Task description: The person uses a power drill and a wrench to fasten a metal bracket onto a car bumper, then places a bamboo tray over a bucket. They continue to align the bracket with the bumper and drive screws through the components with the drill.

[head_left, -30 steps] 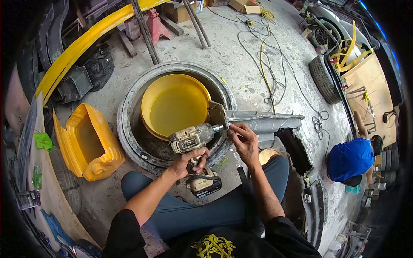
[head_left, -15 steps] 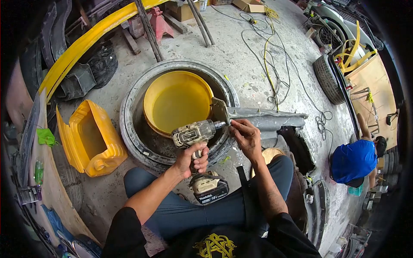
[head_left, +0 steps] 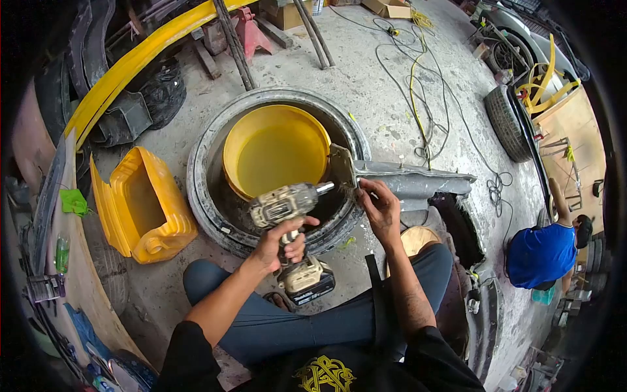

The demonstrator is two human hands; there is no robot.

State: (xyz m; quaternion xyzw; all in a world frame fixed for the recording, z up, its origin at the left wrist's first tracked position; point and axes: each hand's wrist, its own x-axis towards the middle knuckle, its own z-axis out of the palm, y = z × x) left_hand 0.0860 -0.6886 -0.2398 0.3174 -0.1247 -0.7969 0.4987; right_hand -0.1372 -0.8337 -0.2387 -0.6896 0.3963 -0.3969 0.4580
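My left hand (head_left: 277, 247) is wrapped round the handle of a cordless driver (head_left: 287, 204), its index finger stretched out past the trigger. The driver's silver socket tip points right, with a small gap between it and the upright end plate of a long grey bumper-like part (head_left: 418, 181). Against that plate's near edge, my right hand (head_left: 381, 210) has its thumb and fingers pinched together; whatever is between them is too small to make out. Behind the driver, a yellow tub (head_left: 230, 153) of cloudy liquid sits inside a tyre (head_left: 204, 202).
A cut-open yellow jerrycan (head_left: 176, 228) stands left of the tyre. A round wooden-topped thing (head_left: 415, 239) is beside my right knee. Cables (head_left: 424, 98) trail across the floor. At the right, a person in a blue shirt (head_left: 539, 255) crouches by a board (head_left: 575, 130).
The driver has drawn back left, its tip leaving the end plate. My left index finger has come off the trigger and straightened. My right hand stays at the plate; the view shifted slightly.
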